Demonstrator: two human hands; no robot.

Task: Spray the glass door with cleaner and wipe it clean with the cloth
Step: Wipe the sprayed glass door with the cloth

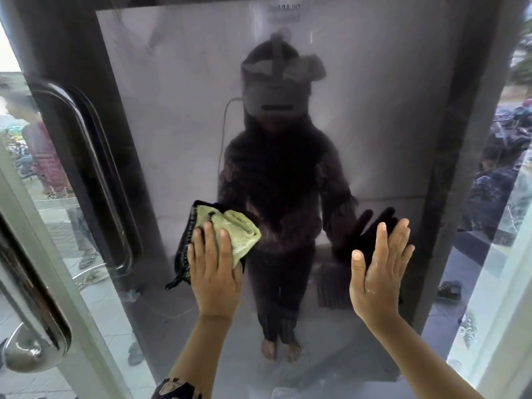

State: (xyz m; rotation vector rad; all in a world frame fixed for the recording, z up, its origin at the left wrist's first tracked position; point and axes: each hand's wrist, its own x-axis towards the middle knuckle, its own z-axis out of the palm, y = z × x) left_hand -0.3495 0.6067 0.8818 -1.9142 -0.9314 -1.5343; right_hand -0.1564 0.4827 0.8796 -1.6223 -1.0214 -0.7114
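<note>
Presently the wiping step is in hand. The left hand [214,263] presses a bunched green cloth [236,234] flat against the glass door [178,110], fingers extended over the fabric and the thumb tucked along its lower edge; the cloth is pinned to the pane under the palm rather than clenched. It sits at the lower middle of the pane, to the right of the chrome door handle [95,174]. The right hand [383,272] lies open on the glass, fingers straight and together, holding nothing and apparently bracing the door. No spray bottle is in view.

Condition of the pane: a hazy film and faint streaks show across the upper glass, around the reflection of the person [276,156], and near the paper notice [283,12] at the top edge. Judgement: wiping is under way but the upper part looks unfinished.

Recommendations for this step:
- Keep the palm flat so the cloth bears evenly, not on one fold only.
- Work in overlapping passes from top to bottom, so loosened film is not dragged over cleaned glass.
- Refold to a dry face once the cloth smears.
- Finish where the bracing right hand rests, since it is likely to leave prints.
</note>
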